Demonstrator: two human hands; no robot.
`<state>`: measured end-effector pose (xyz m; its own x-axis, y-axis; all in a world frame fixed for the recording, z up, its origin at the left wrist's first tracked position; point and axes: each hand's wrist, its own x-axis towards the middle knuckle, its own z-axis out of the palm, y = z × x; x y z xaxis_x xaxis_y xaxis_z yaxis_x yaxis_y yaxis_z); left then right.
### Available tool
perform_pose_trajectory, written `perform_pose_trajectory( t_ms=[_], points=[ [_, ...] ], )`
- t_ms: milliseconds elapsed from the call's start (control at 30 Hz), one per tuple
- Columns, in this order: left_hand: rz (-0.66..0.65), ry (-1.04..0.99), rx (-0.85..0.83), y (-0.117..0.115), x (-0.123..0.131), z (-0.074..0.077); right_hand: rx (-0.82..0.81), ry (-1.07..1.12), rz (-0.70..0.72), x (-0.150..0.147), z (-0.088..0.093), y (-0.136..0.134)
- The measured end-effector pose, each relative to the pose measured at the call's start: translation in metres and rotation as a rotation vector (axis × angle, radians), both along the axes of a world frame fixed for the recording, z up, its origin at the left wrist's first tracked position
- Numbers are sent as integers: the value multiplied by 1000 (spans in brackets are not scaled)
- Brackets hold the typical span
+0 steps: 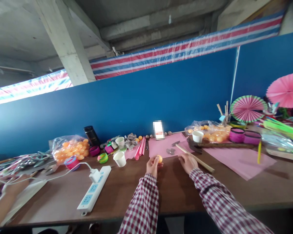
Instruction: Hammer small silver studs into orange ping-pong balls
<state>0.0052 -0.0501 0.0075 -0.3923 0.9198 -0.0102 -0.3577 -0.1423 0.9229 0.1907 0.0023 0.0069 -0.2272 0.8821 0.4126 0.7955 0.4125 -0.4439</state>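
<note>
My left hand [152, 167] pinches a small orange table tennis ball [160, 159] between thumb and fingers, just above the brown table's front half. To its right, my right hand [188, 163] lies palm down on the table with its fingers stretched out and nothing visible in them. Close beside that hand runs a light wooden stick [200, 162], slanting down to the right. Beyond both hands is a pink paper sheet [158, 148]. On it are a small hammer head [175, 143] and a clear, shiny small item [171, 151] whose kind I cannot make out.
A white power strip [94, 191] with a plugged-in cable lies left. Behind it sit a bag of orange balls [70, 151] and a white cup [119, 159]. At right are another ball bag [216, 133], pink paper [244, 162] and paper fans [249, 109]. Another person's hand [17, 185] works far left.
</note>
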Motion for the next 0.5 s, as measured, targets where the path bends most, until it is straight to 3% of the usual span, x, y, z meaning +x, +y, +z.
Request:
perform_pose_trajectory(
  t_ms=[500],
  points=[
    [-3, 10, -3, -1, 0, 2, -13, -8, -3, 0, 2, -1]
  ],
)
